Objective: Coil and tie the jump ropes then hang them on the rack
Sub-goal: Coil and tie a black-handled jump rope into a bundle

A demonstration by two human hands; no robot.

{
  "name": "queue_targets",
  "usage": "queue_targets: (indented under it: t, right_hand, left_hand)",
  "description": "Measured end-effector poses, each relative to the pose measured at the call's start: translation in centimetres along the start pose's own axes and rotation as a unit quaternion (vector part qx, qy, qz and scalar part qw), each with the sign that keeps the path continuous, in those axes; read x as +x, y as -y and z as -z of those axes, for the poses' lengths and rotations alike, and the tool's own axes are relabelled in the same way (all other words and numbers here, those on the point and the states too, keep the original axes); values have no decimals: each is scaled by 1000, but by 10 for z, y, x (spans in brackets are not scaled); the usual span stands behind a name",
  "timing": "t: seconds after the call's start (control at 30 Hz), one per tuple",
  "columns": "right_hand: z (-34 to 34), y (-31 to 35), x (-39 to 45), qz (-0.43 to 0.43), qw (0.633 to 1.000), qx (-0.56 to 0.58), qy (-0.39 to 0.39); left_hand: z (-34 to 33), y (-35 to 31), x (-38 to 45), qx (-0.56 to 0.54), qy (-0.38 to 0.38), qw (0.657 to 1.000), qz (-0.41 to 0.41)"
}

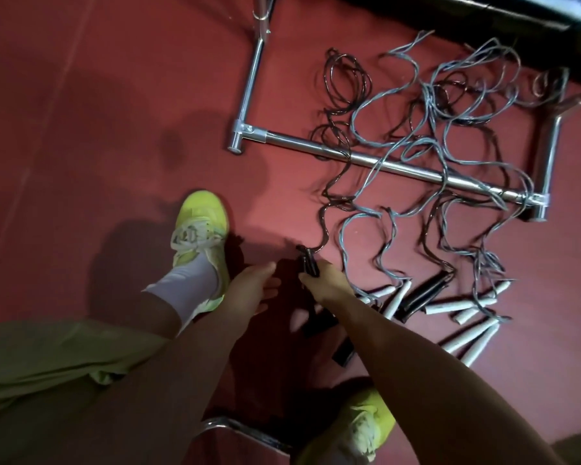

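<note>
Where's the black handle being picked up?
Head view, lower centre: black handle in the right hand, beside the left hand, left of the white handles.

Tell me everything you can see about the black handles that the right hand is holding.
The black handles look like two slim, dark, matte grips held together, pointing up and away from the person, just above the red floor. The right hand grips their lower part, so only the upper ends show. From the top, a dark glossy rope runs in waves toward the chrome rack bar and crosses it. The left hand is near but apart.
</note>
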State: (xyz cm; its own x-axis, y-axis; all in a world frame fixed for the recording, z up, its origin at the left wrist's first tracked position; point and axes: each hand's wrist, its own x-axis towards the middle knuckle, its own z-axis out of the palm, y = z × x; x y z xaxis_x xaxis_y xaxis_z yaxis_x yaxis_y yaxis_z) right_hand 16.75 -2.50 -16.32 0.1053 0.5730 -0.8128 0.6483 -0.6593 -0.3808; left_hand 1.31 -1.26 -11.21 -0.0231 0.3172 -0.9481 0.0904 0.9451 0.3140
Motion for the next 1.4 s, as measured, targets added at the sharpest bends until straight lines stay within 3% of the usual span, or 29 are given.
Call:
queue_targets:
  t: [0.1,0.2,0.33,0.57,0.7,0.87,0.93,1.03,1.13,1.27,1.4]
  right_hand:
    - [11,7,-19,20,977,212,28]
    - [30,20,-43,4,912,406,53]
    - [66,35,-79,28,880,470,62]
    - [117,69,-169,86,832,545,54]
    - [138,85,-225,125,831,541,28]
    - [146,93,-282,153,873,463,-2]
    - [154,91,-299,171,899,398,-72]
    - [174,81,-307,243,880,369,-175]
    - [185,75,-307,330,891,275,-148]
    - [185,82,-303,362,899,219,-113]
    - [181,79,-313,368,888,217,-169]
  left_hand:
    - [1,-7,-6,-14,-11,1000,-16]
    - [1,-18,-18,-23,-14,999,-27]
    - [-3,-35,-55,2,34,998,-43]
    - [-28,-57,-153,68,184,979,-45]
    - [-38,-65,-223,83,272,951,-122]
    - [-33,-67,-290,89,261,935,-224]
    - [-25,-69,-305,103,288,926,-220]
    - [-11,-75,-316,148,323,915,-191]
    - [-5,-82,-323,196,386,888,-154]
    - [-6,-92,-319,232,465,848,-102]
    - [-14,-97,-316,193,465,861,-72]
